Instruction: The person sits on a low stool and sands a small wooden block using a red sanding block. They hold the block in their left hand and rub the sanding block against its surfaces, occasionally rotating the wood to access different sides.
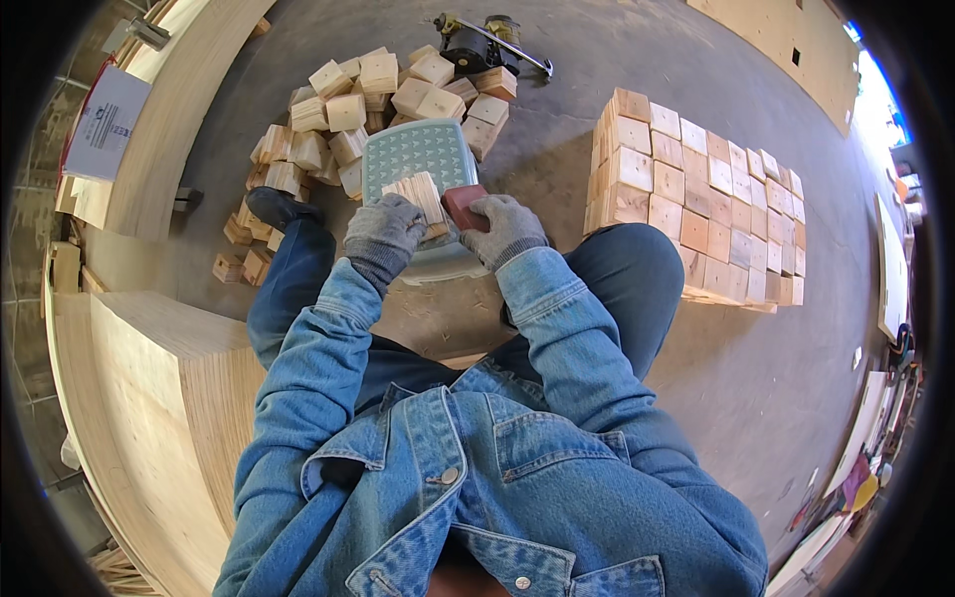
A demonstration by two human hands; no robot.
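By the gloved left hand (386,236), a wooden block (426,201) was held over a green stool (418,149); by the gloved right hand (509,233), a reddish block (464,206) was gripped just beside the wooden one. Farther off, loose blocks (346,112) were heaped toward the left and stacked blocks (696,194) arranged at right

A grey floor (741,398) carries a jumbled pile of wooden blocks (345,112) at the frame's upper left, a pale green stool (413,149) at upper centre and a neat block stack (693,204) at right.
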